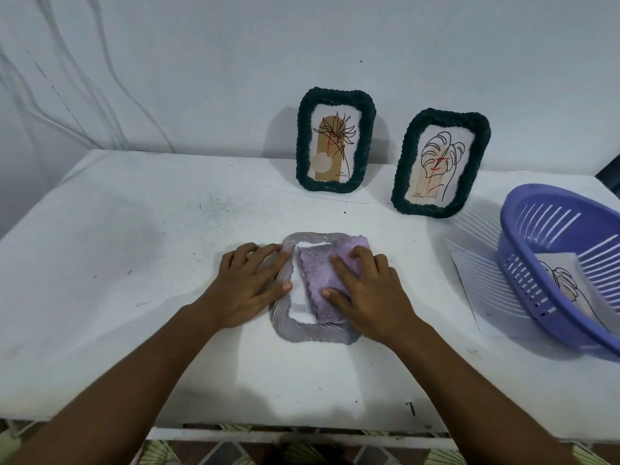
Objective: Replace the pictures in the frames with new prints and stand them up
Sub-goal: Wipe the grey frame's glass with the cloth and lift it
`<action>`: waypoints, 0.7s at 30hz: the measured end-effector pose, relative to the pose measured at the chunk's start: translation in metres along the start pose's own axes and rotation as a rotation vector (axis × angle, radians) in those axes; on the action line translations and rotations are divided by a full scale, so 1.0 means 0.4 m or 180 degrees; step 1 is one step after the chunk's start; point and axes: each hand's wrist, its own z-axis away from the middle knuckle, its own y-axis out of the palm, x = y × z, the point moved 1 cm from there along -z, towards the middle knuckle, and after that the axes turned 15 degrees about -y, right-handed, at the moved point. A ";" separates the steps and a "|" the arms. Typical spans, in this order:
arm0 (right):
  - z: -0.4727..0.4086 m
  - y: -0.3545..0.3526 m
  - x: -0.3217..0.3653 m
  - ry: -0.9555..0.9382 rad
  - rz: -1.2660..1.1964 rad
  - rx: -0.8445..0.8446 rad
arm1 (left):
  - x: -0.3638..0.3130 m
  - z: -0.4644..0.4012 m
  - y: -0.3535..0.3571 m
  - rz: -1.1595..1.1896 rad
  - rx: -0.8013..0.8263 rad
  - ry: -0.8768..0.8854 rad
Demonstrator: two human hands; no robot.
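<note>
A grey rope-rimmed frame (303, 328) lies face down in the middle of the white table (117, 263). A lilac backing piece (315, 263) with scalloped edges covers its opening, and a strip of white print (300, 298) shows along the left side. My left hand (250, 285) rests flat on the frame's left rim, fingers straight. My right hand (362, 286) presses the lilac backing down with spread fingers. Two dark green rope frames stand against the wall: one (335, 140) holds a palm-leaf drawing, the other (441, 162) a monstera-leaf drawing.
A purple slotted plastic basket (536, 273) sits tilted at the right edge with a line-drawing print (570, 286) inside. A loose white sheet (469, 280) lies under its left side. The table's front edge is close to me.
</note>
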 end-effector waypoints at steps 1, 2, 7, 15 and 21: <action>-0.006 0.002 0.006 0.0037 0.0019 -0.0023 | 0.000 0.001 0.000 0.0012 -0.0011 0.0018; -0.013 0.004 0.011 0.0093 0.0022 -0.0038 | 0.000 0.001 0.000 0.0020 -0.0024 0.0039; -0.053 0.013 0.048 0.0363 0.0171 -0.0196 | 0.004 -0.001 0.004 0.0040 -0.0044 0.0080; -0.012 0.022 0.081 -0.0363 0.0583 -0.0102 | 0.008 -0.005 0.011 0.0033 -0.0013 0.0047; 0.019 0.025 0.037 -0.0364 0.0427 -0.0519 | 0.010 -0.005 0.012 0.0031 -0.0013 0.0074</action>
